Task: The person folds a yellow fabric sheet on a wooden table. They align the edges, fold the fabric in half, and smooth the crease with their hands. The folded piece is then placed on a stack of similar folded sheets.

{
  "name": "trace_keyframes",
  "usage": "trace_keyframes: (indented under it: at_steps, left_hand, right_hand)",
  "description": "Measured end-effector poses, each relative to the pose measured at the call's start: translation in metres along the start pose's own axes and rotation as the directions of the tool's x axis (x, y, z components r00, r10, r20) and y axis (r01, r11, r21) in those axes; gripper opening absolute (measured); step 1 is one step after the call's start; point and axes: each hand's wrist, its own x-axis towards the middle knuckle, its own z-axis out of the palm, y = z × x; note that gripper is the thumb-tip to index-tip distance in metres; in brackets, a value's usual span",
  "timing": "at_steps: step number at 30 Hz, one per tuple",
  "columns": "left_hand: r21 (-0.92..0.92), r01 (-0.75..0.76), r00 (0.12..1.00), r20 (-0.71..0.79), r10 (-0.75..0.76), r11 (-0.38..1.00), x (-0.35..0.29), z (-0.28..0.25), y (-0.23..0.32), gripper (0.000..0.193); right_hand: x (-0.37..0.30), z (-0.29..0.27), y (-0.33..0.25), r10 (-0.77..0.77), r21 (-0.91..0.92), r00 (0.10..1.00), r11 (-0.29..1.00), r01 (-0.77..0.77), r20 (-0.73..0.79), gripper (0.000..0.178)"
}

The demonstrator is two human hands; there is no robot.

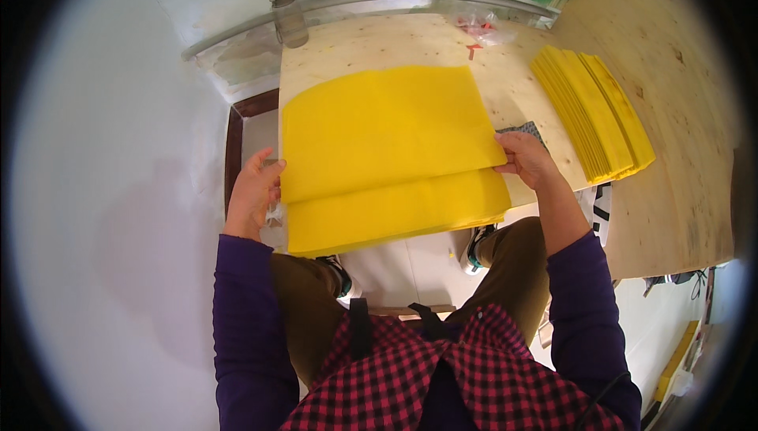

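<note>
A wide yellow cloth-like sheet lies over a stack of similar yellow sheets, whose near part hangs past the table's front edge. Its near edge sits farther back than the stack's. At the right edge, my right hand pinches the upper sheet near its corner between thumb and fingers. My left hand is by the left edge, its fingers loosely bent and apart, the thumb tip at the sheet's side. No grip shows there. Part of a grey patterned item appears behind my right hand.
A pile of folded yellow pieces is on the right of the wooden table. At the back are a clear bottle and a crumpled plastic bag. A white wall rises on the left; a wooden board on the right.
</note>
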Motion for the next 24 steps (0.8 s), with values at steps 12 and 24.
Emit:
trace_keyframes:
  at_steps: [12,24]
  left_hand:
    - [-0.084,-0.147,0.986,0.071,0.153,0.986,0.095,0.013,0.020,0.056]
    - [-0.065,-0.198,0.980,0.014,0.200,0.978,0.103,0.019,0.016,0.062]
  right_hand:
    - [0.081,0.005,-0.031,-0.119,-0.060,0.990,0.991,0.123,0.072,0.020]
    - [0.104,0.002,-0.031,-0.220,-0.081,0.972,0.971,0.226,0.084,0.016]
